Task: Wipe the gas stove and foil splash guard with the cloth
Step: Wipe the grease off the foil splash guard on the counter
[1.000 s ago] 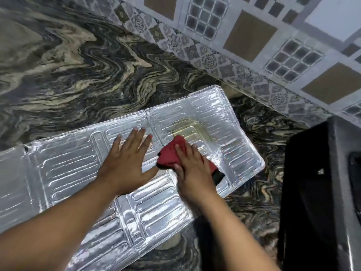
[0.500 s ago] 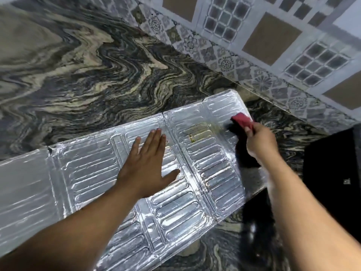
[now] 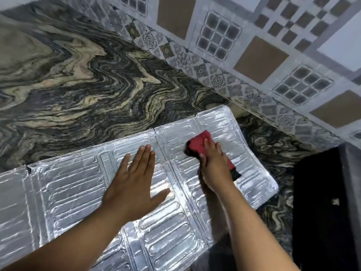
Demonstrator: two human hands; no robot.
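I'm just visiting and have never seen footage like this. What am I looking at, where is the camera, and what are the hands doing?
There is no robot here: a person wears one camera on the head, looking down at both bare hands. A folding foil guard lies flat on a marbled counter below a tiled wall. The left hand presses flat on the foil, holding nothing. The right hand presses a red cloth onto the guard's right panel. The black shape at far right may be the stove; it is mostly cut off.

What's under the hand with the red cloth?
Under the right hand is the red cloth, pressed flat on the foil splash guard. The marble counter lies beneath the foil. The foil right under the cloth is covered, so any dirt there can't be seen.
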